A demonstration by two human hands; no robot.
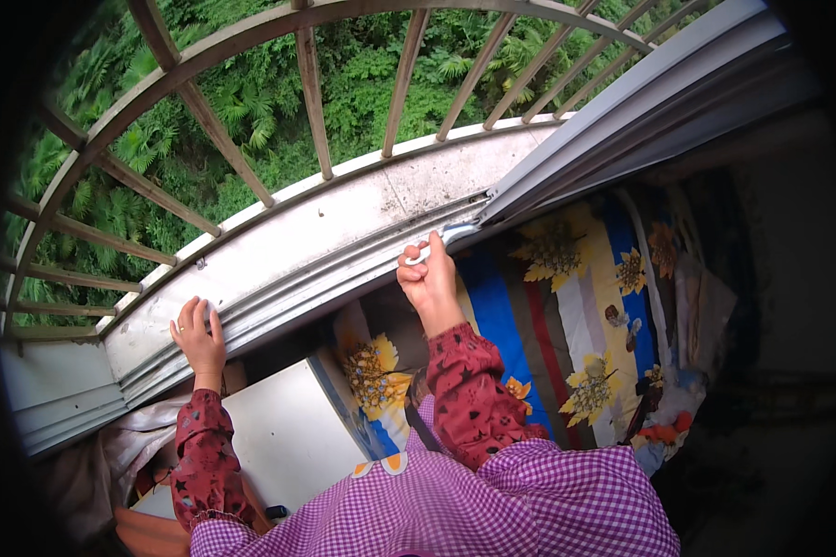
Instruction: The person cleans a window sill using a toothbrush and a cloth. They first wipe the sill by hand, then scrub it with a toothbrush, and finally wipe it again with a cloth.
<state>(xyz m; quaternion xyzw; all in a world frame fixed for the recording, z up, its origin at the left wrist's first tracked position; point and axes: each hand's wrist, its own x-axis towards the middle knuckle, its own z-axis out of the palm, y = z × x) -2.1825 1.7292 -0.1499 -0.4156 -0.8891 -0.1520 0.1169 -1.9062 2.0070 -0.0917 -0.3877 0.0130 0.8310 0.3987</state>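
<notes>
My right hand (428, 278) grips the white handle of a small brush (456, 235). The brush's far end reaches the window track (348, 268), close to the foot of the sliding window frame (564, 125); its bristles are hard to make out. My left hand (198, 338) rests with fingers apart at the track's outer edge, on the white tiled sill (265, 250). A ring is on one of its fingers. Dark dirt marks the sill near the window frame.
Metal guard bars (313, 104) curve around the outside of the sill, with green foliage (369, 83) beyond. Inside lie a white board or tabletop (289, 425), a patterned quilt (564, 334) with leaf prints, and a pale draped cloth (122, 445) at the left.
</notes>
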